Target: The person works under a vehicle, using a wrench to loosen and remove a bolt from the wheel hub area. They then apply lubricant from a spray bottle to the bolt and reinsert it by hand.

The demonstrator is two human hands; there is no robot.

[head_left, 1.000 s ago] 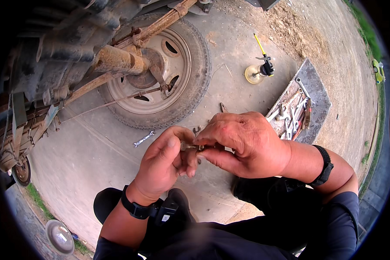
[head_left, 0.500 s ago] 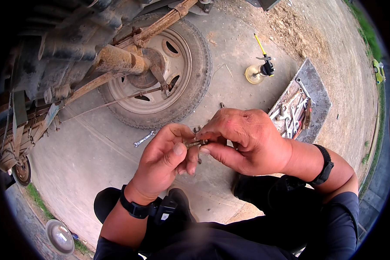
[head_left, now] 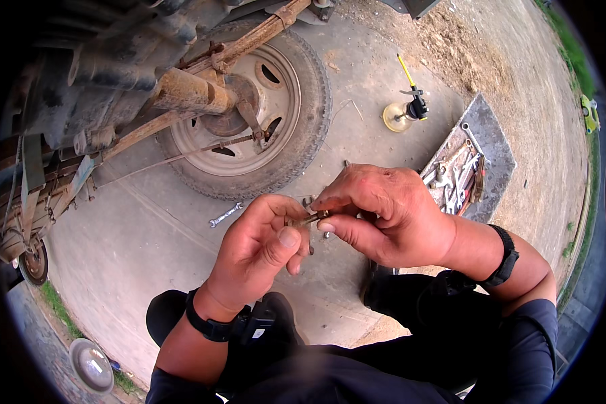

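Observation:
A small brass-coloured, bolt-like piece point(head_left: 309, 219) spans the gap between my two hands, over the concrete. My left hand point(head_left: 252, 246) pinches its left end between thumb and fingers. At the other end, the thumb and forefinger of my right hand point(head_left: 394, 219) are closed on it; the fingers partly cover its darker tip. Its exact kind is too small to make out. Below and behind the hands, a few small metal parts show on the ground, mostly hidden. A silver open-ended wrench point(head_left: 225, 215) lies just left of my left hand.
A tyre and wheel point(head_left: 246, 145) stands at upper left, joined to a rusty axle point(head_left: 195, 94) under a vehicle. An oil can point(head_left: 398, 116) with a yellow spout sits to the upper right. Beside my right hand is a metal tray point(head_left: 497, 161) with several wrenches.
Both hands still grip the small piece. They have drawn slightly apart, my left hand tilting a little, and more of the piece's length shows between the fingers.

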